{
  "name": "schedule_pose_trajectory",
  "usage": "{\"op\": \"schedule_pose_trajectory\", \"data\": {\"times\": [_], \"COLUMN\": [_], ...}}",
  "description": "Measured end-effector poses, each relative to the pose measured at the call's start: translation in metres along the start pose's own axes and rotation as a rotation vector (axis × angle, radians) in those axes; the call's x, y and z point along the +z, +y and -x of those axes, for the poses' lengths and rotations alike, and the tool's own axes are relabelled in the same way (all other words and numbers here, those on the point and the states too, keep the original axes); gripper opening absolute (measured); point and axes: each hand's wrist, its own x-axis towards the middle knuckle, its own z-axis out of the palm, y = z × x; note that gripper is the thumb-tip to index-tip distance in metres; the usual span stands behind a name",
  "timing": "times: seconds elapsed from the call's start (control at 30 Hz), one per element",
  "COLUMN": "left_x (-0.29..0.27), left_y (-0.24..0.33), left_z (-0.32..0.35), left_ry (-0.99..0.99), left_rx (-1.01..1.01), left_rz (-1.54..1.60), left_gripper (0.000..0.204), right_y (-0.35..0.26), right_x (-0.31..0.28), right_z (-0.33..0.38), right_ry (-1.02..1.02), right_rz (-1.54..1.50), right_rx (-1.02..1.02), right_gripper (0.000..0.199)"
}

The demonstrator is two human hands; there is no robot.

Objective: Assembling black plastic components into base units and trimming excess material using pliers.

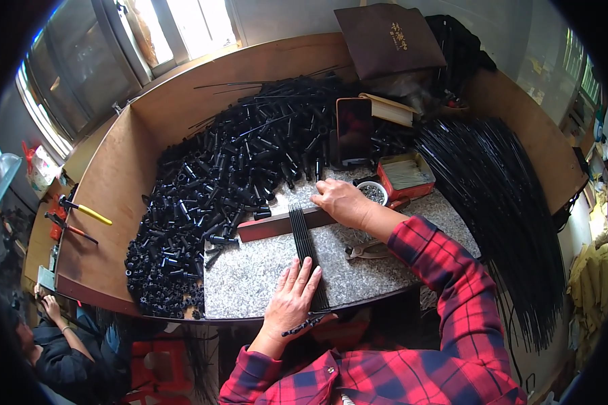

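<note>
My left hand lies flat, fingers stretched out, on a row of thin black rods set side by side on a speckled grey slab. The rods cross over a dark reddish bar. Beyond the bar, my right hand is closed in a pinch, close to the rods' far ends. What its fingertips hold, if anything, is too small to make out. A small black cylindrical part stands just past those fingertips. Beside the right hand sits a white cup of small metal pieces.
Black tubular parts are heaped at the left and back. Long black rods hang over the right edge. Near the right forearm lie pliers and a red box. A phone stands behind. Another person is at lower left.
</note>
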Motion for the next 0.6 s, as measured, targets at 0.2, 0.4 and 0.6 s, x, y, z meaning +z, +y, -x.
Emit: {"op": "schedule_pose_trajectory", "data": {"times": [0.2,0.4,0.6], "left_x": [0.0003,-0.0001,0.0011], "left_y": [-0.0004,-0.0007,-0.0010], "left_z": [-0.0005,0.0000,-0.0001], "left_ry": [-0.002,-0.003,-0.006], "left_rx": [0.006,0.005,0.008], "left_rz": [-0.001,0.000,0.000], "left_gripper": [0.099,0.098,0.098], "right_y": [0.0006,0.0022,0.0032], "right_x": [0.0002,0.0050,0.0042], "right_z": [-0.0001,-0.0013,-0.0002], "right_ry": [-0.006,0.020,0.029], "right_rz": [-0.018,-0.021,-0.010], "right_rx": [0.010,0.014,0.006], "right_gripper": [0.019,0.014,0.014]}}
